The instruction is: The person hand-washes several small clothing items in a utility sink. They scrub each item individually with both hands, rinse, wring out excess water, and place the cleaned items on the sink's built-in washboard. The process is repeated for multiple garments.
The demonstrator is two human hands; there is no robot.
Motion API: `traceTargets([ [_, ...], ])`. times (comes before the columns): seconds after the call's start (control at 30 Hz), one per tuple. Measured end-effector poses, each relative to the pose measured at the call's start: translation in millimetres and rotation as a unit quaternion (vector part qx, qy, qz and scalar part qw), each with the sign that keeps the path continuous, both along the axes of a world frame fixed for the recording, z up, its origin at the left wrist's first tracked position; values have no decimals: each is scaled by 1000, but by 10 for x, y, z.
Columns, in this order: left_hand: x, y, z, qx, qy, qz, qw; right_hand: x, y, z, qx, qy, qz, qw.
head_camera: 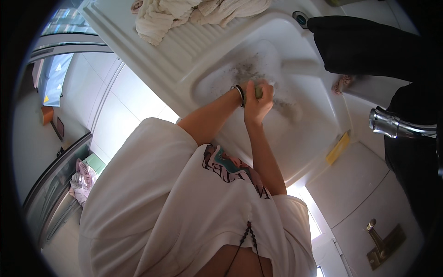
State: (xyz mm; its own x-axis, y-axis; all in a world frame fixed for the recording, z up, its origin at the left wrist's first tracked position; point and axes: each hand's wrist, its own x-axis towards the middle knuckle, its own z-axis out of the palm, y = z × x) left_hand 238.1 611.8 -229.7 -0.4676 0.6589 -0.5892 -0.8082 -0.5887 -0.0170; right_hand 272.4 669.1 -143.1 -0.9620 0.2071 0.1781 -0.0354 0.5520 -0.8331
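Observation:
My left hand [247,86], with dark and light bands at its wrist, is over the soapy water of a white sink basin [311,104]. Pressed against it from the right is my right hand [259,105], its fingers curled. A small greenish item [258,92] shows between the two hands; its kind cannot be told. Much of my left hand is hidden behind my right. White foam [264,52] and greyish-brown murky patches surround the hands.
Cream cloth [166,17] lies on the ribbed drainboard [193,45]. Dark fabric [363,48] hangs over the basin's right side, near a chrome faucet [384,122]. A yellow item [338,148] rests along the rim. A crumpled brownish item [342,84] sits at the right ledge.

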Motion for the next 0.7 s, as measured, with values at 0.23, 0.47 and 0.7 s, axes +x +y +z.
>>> traceTargets([
  [0.23, -43, 231, 101, -209, 24, -94, 973, -226, 418, -445, 86, 2, -88, 992],
  [0.47, -40, 202, 169, -510, 64, -215, 830, 62, 1726, -1114, 184, -296, -277, 896],
  [0.7, -85, 124, 139, -480, -6, -209, 852, 65, 1039, -1296, 28, -381, -227, 896],
])
